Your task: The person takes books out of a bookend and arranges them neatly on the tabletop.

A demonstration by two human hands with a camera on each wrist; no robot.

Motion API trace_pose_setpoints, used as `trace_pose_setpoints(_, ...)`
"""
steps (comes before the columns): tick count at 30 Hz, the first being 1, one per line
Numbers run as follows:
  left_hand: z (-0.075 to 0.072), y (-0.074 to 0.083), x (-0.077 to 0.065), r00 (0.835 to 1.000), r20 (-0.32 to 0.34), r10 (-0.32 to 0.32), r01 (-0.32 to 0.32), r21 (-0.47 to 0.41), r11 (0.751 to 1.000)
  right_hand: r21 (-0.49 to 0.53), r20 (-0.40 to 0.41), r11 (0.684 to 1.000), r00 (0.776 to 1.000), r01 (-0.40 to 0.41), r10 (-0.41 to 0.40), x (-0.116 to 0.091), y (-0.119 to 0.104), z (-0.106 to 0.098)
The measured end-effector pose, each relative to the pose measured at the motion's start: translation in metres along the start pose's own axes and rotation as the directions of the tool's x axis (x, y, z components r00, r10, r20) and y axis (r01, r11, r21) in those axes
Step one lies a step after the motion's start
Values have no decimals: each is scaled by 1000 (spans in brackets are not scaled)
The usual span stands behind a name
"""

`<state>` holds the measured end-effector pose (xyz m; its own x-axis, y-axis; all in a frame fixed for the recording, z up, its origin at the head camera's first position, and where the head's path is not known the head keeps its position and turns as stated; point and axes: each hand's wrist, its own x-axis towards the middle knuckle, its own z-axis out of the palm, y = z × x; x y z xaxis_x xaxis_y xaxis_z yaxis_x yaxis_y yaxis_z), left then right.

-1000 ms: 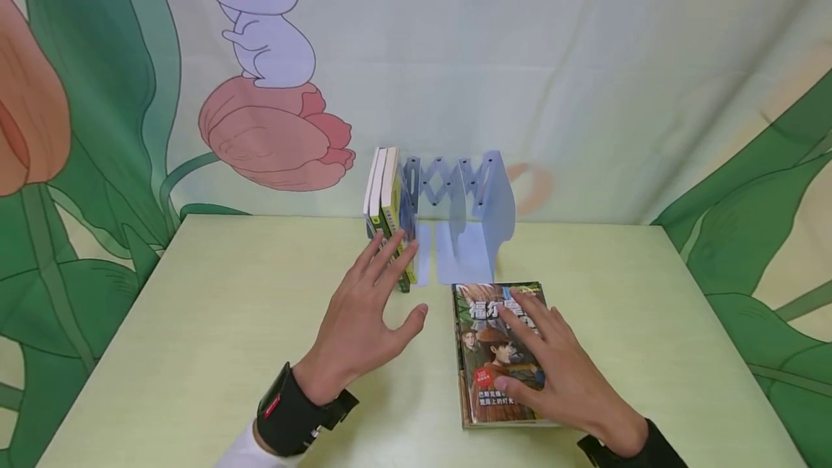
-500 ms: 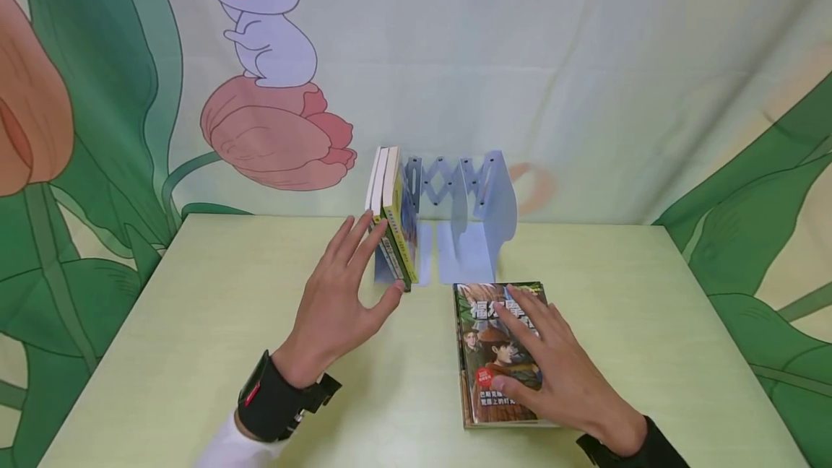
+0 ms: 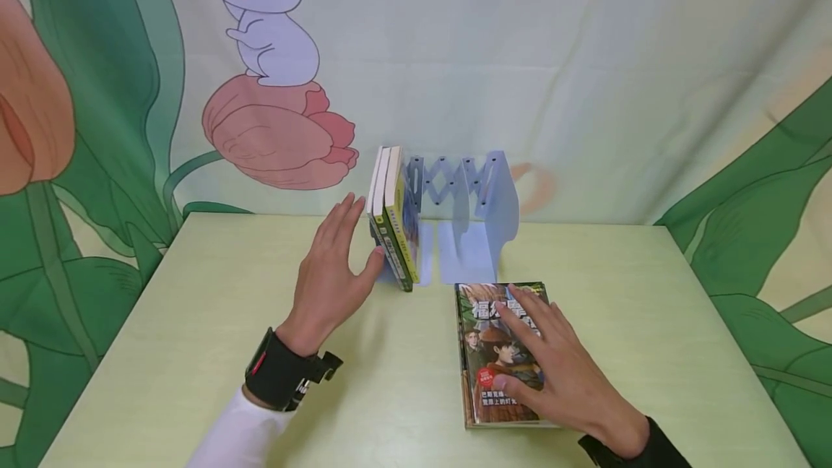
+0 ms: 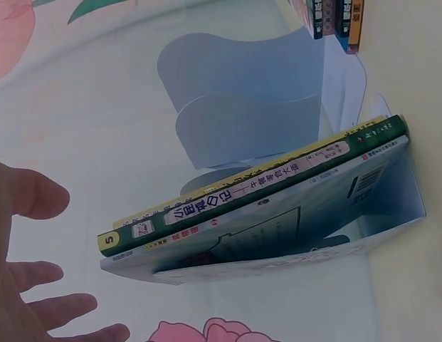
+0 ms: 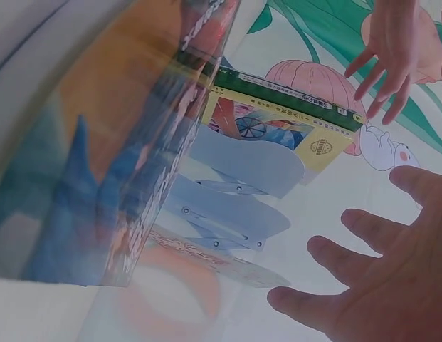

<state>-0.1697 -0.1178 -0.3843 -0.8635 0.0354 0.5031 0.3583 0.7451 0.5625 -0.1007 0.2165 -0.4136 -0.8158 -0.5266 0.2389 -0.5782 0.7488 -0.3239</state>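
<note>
Three thin books stand leaning in the left part of a pale blue expandable bookend. My left hand is beside their left side, fingers extended and thumb out to the side. In the left wrist view a gap shows between its fingers and the green-spined book. My right hand spreads its fingers over a stack of books lying flat, with a comic-style cover on top. The right wrist view shows this hand's fingertips pointing toward the bookend, curling around nothing.
The right compartments of the bookend, between blue dividers, hold no books. A pale green table carries everything. Behind it hangs a printed cloth with flowers and a white cartoon animal.
My left hand has moved left and farther forward, from in front of the standing books to beside them, its fingers closer together. My right hand and the flat stack have stayed put.
</note>
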Motion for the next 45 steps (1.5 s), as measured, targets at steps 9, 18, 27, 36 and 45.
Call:
trace_pose_setpoints(9,3,2,9,1000,-13,-19,18,-45,999,2,2,1000,1000,-5,5,0,-2,-1)
trace_pose_setpoints(18,8,-4,13,998,-21,-60,59,-31,998,7,4,1000,1000,-10,10,-1,-3,-4)
trace_pose_setpoints(27,16,-8,17,997,-33,-72,71,-22,997,13,1,1000,1000,-7,7,-1,-3,-5)
trace_pose_setpoints(36,23,-9,21,996,-17,-85,84,-27,996,25,7,1000,1000,-4,4,-2,-2,-5)
trace_pose_setpoints(45,25,-9,23,996,-30,-88,87,-48,995,28,5,1000,1000,-14,14,-2,0,-2)
